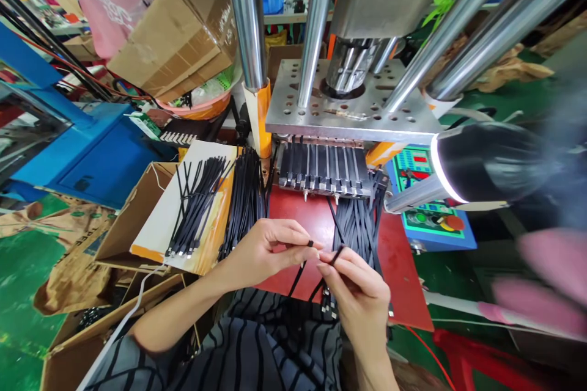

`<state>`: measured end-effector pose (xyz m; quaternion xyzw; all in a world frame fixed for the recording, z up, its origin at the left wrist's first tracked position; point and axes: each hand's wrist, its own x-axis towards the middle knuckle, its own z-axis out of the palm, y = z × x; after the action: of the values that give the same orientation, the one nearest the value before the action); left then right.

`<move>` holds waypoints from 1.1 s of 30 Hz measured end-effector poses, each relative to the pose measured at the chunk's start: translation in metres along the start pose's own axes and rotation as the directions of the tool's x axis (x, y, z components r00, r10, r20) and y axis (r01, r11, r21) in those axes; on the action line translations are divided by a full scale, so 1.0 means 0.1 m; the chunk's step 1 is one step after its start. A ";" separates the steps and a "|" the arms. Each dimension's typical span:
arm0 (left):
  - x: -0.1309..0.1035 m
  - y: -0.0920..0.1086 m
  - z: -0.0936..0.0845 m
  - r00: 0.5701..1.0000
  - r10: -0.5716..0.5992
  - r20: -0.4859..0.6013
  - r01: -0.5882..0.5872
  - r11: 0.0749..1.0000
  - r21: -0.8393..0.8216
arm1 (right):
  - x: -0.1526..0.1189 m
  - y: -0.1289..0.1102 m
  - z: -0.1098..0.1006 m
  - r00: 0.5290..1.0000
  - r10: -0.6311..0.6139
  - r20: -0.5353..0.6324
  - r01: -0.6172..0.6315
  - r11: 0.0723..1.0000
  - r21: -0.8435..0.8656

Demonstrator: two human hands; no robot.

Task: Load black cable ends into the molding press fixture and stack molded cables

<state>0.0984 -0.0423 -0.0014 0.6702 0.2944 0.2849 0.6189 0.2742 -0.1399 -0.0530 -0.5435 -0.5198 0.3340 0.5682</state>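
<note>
My left hand (279, 250) is closed in a pinch on a thin black flat cable (297, 280), whose lower part hangs below the fingers. Close beside it, fingertips nearly touching, my right hand (360, 287) pinches another stretch of black cable (338, 254). Whether both stretches belong to one looped cable I cannot tell. Beneath and behind my right hand lies a bundle of black flat cables (360, 226) with silvery ends. Just ahead, a metal mould (323, 174) holds several black cables side by side in its slots, under the press plate (348, 122).
More black cables (197, 208) lie on a white board over a carton at left, beside another bundle (245, 195). The red work board (298, 214) lies under my hands. A control box (431, 195) and a lamp-like black cylinder (481, 162) stand at right; steel columns (245, 18) rise ahead.
</note>
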 end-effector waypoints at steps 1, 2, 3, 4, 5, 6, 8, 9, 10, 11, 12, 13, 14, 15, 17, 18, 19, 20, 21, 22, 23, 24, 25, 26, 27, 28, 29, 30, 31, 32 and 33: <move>0.01 0.00 0.00 1.000 0.013 0.006 -0.013 1.000 -0.007 | 0.04 -0.03 0.02 0.999 0.009 0.032 -0.009 1.000 -0.009; 0.02 0.01 0.00 1.000 0.024 0.009 -0.024 1.000 -0.004 | 0.09 -0.05 0.05 0.997 0.013 0.070 -0.012 1.000 -0.019; 0.04 0.01 0.00 0.999 0.035 0.013 -0.035 0.999 0.013 | 0.12 -0.06 0.07 0.995 0.015 0.099 -0.012 0.999 -0.030; 0.05 0.03 -0.01 0.999 0.050 0.016 -0.050 0.998 0.039 | 0.15 -0.06 0.10 0.993 0.018 0.114 -0.013 0.999 -0.042; 0.07 0.04 -0.01 0.997 0.069 0.019 -0.070 0.995 0.072 | 0.16 -0.04 0.12 0.993 0.020 0.113 -0.014 0.999 -0.051; 0.11 0.05 -0.02 0.996 0.093 0.016 -0.094 0.990 0.107 | 0.16 0.00 0.15 0.993 0.030 0.116 -0.023 0.998 -0.059; 0.21 0.07 -0.06 0.989 0.148 -0.020 -0.142 0.974 0.179 | 0.09 0.12 0.20 0.986 0.080 0.149 -0.069 0.994 -0.079; 0.30 0.06 -0.10 0.983 0.173 -0.054 -0.158 0.964 0.215 | 0.03 0.19 0.21 0.973 0.127 0.193 -0.113 0.990 -0.085; 0.40 0.03 -0.14 0.977 0.193 -0.092 -0.165 0.953 0.253 | -0.03 0.26 0.22 0.947 0.190 0.258 -0.173 0.981 -0.086; 0.53 -0.01 -0.19 0.970 0.212 -0.119 -0.169 0.940 0.298 | -0.08 0.31 0.21 0.907 0.254 0.335 -0.239 0.967 -0.085; 0.68 -0.07 -0.25 0.961 0.239 -0.139 -0.179 0.921 0.346 | -0.10 0.34 0.17 0.858 0.307 0.413 -0.294 0.951 -0.095; 0.84 -0.15 -0.30 0.952 0.269 -0.145 -0.193 0.896 0.399 | -0.07 0.34 0.10 0.816 0.336 0.471 -0.321 0.940 -0.116; 1.01 -0.24 -0.36 0.942 0.304 -0.142 -0.210 0.863 0.459 | 0.00 0.32 0.02 0.795 0.344 0.500 -0.314 0.938 -0.147; 1.19 -0.34 -0.41 0.927 0.342 -0.155 -0.219 0.827 0.517 | 0.14 0.27 -0.08 0.799 0.334 0.500 -0.277 0.943 -0.186; 1.51 -0.52 -0.49 0.905 0.375 -0.199 -0.179 0.763 0.622 | 0.55 0.15 -0.27 0.857 0.267 0.440 -0.157 0.950 -0.270; 1.64 -0.59 -0.51 0.899 0.372 -0.230 -0.142 0.745 0.652 | 0.80 0.10 -0.34 0.880 0.230 0.415 -0.109 0.949 -0.296; 1.73 -0.65 -0.53 0.895 0.361 -0.261 -0.102 0.735 0.670 | 1.06 0.06 -0.39 0.899 0.195 0.392 -0.070 0.948 -0.311; 1.80 -0.68 -0.55 0.890 0.349 -0.293 -0.066 0.735 0.675 | 1.31 0.04 -0.42 0.908 0.173 0.381 -0.045 0.945 -0.323; 1.82 -0.70 -0.55 0.884 0.342 -0.319 -0.042 0.737 0.674 | 1.54 0.05 -0.42 0.916 0.155 0.370 -0.030 0.946 -0.323; 1.80 -0.70 -0.56 0.876 0.347 -0.335 -0.032 0.735 0.677 | 1.74 0.08 -0.40 0.920 0.142 0.365 -0.022 0.949 -0.313; 1.74 -0.70 -0.56 0.865 0.369 -0.339 -0.039 0.725 0.688 | 1.90 0.12 -0.36 0.920 0.134 0.368 -0.021 0.955 -0.297; 1.65 -0.69 -0.56 0.857 0.405 -0.319 -0.068 0.702 0.708 | 2.04 0.18 -0.32 0.919 0.129 0.372 -0.022 0.960 -0.278; 1.55 -0.69 -0.57 0.853 0.448 -0.268 -0.119 0.667 0.735 | 2.14 0.25 -0.27 0.916 0.127 0.380 -0.025 0.965 -0.262; 1.43 -0.69 -0.58 0.854 0.488 -0.183 -0.189 0.617 0.763 | 2.22 0.32 -0.23 0.914 0.125 0.386 -0.026 0.967 -0.253; 1.32 -0.69 -0.59 0.853 0.516 -0.072 -0.270 0.556 0.786 | 2.28 0.38 -0.19 0.912 0.124 0.390 -0.024 0.967 -0.253; 1.22 -0.70 -0.61 0.850 0.524 0.045 -0.346 0.493 0.798 | 2.33 0.44 -0.16 0.910 0.123 0.396 -0.018 0.966 -0.259; 1.14 -0.71 -0.63 0.844 0.514 0.152 -0.409 0.433 0.804 | 2.37 0.49 -0.13 0.907 0.119 0.405 -0.008 0.964 -0.266; 1.08 -0.72 -0.64 0.837 0.493 0.237 -0.451 0.378 0.808 | 2.40 0.52 -0.11 0.905 0.112 0.411 0.003 0.963 -0.270; 1.04 -0.73 -0.65 0.833 0.468 0.294 -0.474 0.332 0.816 | 2.41 0.55 -0.09 0.905 0.104 0.412 0.013 0.962 -0.273; 1.03 -0.74 -0.66 0.834 0.443 0.329 -0.482 0.293 0.826 | 2.42 0.56 -0.08 0.910 0.096 0.404 0.023 0.960 -0.278; 1.03 -0.75 -0.66 0.838 0.419 0.350 -0.480 0.260 0.838 | 2.43 0.57 -0.07 0.918 0.086 0.386 0.031 0.957 -0.288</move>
<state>0.1143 0.0825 -0.0692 0.9562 0.1793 0.2241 0.0577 0.3492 0.0978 -0.0517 -0.5492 -0.6587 0.3655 0.3618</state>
